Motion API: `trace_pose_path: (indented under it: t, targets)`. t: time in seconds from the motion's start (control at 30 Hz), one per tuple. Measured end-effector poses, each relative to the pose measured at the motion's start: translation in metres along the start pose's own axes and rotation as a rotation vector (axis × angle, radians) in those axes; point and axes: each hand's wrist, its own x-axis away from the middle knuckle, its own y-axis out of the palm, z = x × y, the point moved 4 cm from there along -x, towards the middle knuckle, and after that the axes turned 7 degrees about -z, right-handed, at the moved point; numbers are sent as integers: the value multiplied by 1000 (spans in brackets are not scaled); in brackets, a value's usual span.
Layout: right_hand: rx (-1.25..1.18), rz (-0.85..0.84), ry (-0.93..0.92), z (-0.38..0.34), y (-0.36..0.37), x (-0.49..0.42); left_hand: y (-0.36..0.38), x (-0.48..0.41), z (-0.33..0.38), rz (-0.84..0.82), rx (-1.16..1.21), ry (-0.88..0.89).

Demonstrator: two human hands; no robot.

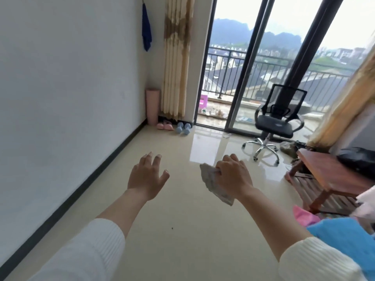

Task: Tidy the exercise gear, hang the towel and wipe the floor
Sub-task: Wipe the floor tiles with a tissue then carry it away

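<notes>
Fingers (157,160) of the left hand (147,176) spread wide, holding nothing above the floor (182,224), while the right hand (233,175) grips a folded cloth (212,184); the blue towel (146,31) hangs on the wall (71,78), the rolled mat (152,106) and dumbbells (183,128) in the far corner

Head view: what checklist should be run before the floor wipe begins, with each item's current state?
1. Towel hung on the wall: ok.
2. Mat rolled, upright in the corner: ok.
3. Blue dumbbells set near the wall: ok.
4. Cloth in the right hand: ok.
5. Left hand free, fingers spread: ok.
6. Floor clean: not ok, dark speck ahead.
</notes>
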Motion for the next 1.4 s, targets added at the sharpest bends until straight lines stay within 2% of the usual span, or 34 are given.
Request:
trace_pose_path:
  t: [0.13,0.33,0.53,0.87,1.07,1.2,1.4]
  targets:
    - [-24,-87,-101,32,29,-123,27,-118,-8,27,24,-48]
    - [-137,-197,-129,85,56,-291,70,-271,-10,-36,70,-152]
    - [-250,-250,-103,144,97,-438,116,-401,-6,-75,87,-245]
    - [-303,-438,-228,207,186,-674,202,-584,2,-92,178,-527]
    - [-283,-573,-335,183,241,-778,229,-647,-35,-114,201,-705]
    - [-238,-616,-421,142,285,-845,252,-685,-85,-118,190,-808]
    - [-155,-712,-504,76,374,-932,315,-736,-174,-208,237,-965]
